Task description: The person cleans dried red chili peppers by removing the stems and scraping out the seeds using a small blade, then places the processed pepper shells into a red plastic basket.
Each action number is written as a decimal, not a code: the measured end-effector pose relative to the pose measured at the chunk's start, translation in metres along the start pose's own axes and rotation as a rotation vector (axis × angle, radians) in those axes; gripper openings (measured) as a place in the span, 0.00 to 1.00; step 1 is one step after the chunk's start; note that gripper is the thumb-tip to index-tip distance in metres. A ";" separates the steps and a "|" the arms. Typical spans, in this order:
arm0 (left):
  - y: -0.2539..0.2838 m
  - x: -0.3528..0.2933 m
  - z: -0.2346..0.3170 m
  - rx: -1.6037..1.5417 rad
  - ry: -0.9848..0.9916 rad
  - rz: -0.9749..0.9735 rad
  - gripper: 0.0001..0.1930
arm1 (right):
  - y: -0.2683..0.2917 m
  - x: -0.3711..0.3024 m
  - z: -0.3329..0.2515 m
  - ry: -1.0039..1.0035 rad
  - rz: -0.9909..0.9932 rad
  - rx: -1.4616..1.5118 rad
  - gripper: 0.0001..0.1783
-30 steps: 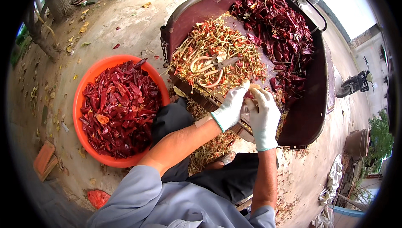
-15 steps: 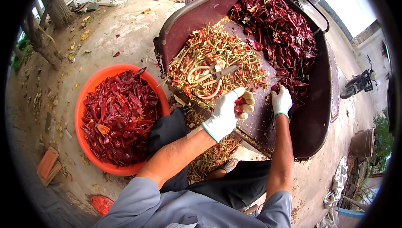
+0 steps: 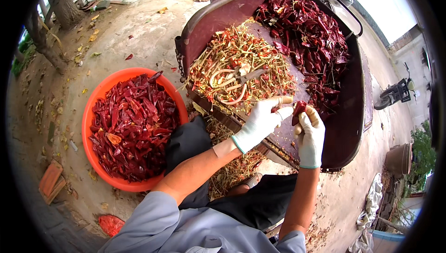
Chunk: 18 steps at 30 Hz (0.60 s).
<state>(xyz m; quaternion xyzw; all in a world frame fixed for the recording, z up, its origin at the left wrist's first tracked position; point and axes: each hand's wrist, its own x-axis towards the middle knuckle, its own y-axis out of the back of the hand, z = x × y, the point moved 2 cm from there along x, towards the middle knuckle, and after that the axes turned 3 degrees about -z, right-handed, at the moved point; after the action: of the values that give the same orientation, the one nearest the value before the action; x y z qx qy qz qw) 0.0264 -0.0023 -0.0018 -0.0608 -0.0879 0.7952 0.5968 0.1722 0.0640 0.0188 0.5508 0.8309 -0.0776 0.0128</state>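
Fingers of my right hand [image 3: 312, 141] are clamped on one dried red chili [image 3: 299, 112], above the cart bed [image 3: 344, 134] near its front edge. Left hand [image 3: 260, 120] just beside it, leading digits apart, pointing at the pod; can't tell if the rest hold anything. For a clean job I'd pinch lightly, since dry skin probably cracks, leave the pod's end exposed to the left, and work inside the bed's edge so bits land there. Stem pile [image 3: 272, 69] at the bed's left corner, shears [image 3: 253, 75] on top. Chili heap [image 3: 311, 39] along the far right edge. Orange tub [image 3: 87, 132] of chilies off the left corner. Vs half a second ago: right hand was down at the heap's near end; now it's up beside the left. Red pieces that showed in my left fingers are out of sight.
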 end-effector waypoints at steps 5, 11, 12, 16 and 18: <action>-0.002 -0.002 -0.002 0.228 -0.256 -0.034 0.16 | -0.015 -0.022 -0.012 0.030 -0.054 -0.255 0.10; 0.003 -0.003 -0.002 0.004 -0.143 -0.074 0.10 | -0.008 -0.022 -0.008 -0.053 -0.139 -0.375 0.10; 0.005 -0.002 -0.002 -0.142 -0.063 -0.078 0.09 | -0.005 -0.018 -0.008 -0.097 -0.112 -0.389 0.11; 0.018 0.003 -0.003 -0.530 0.130 -0.067 0.06 | 0.058 0.042 0.035 0.200 0.319 -0.948 0.17; 0.018 0.004 -0.008 -0.707 0.113 -0.093 0.07 | 0.090 0.073 0.050 0.152 0.536 -1.384 0.24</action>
<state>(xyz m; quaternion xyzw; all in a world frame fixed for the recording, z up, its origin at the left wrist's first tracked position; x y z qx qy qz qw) 0.0097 -0.0025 -0.0135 -0.3034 -0.3268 0.6831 0.5784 0.2233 0.1576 -0.0490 0.6044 0.5260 0.5072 0.3176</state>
